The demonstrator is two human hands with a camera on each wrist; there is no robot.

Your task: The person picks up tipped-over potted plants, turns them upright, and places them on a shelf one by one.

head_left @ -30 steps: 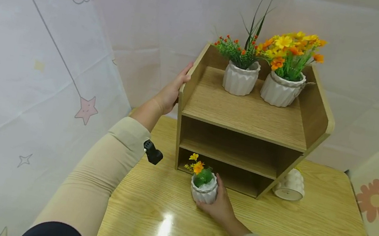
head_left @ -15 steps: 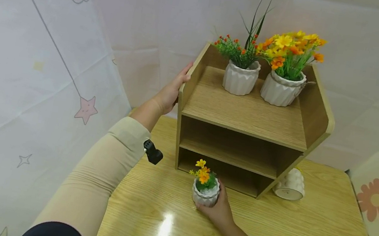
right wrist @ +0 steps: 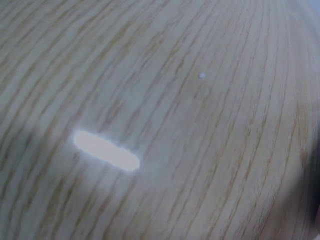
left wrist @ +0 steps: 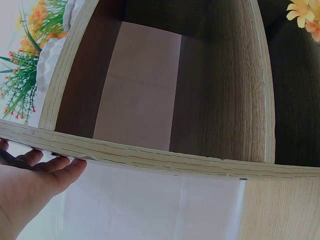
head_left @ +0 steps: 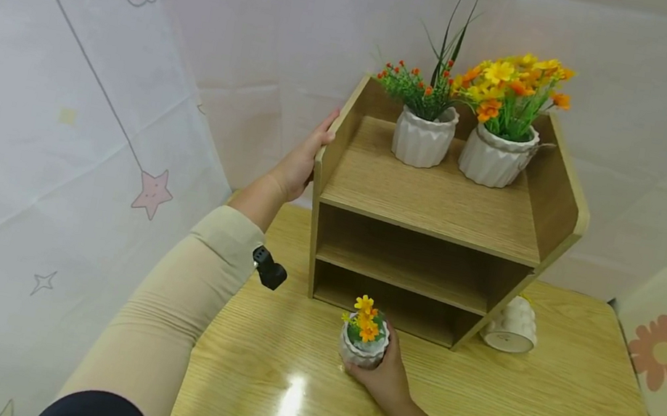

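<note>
I see the flowerpot (head_left: 361, 352), gripped by the right hand (head_left: 387, 381) in front of the shelf (head_left: 428, 198), now turned, so likely being adjusted; left hand (head_left: 298, 167), fingers extended, touches shelf's side.

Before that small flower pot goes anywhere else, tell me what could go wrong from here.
The small flower pot might slip or tip, since only the right hand holds it.

The left hand touches the side of the shelf; a hard push could jolt the red-berry pot and yellow-flower pot on top.

The white pot lying on its side by the shelf could roll if bumped.
</note>
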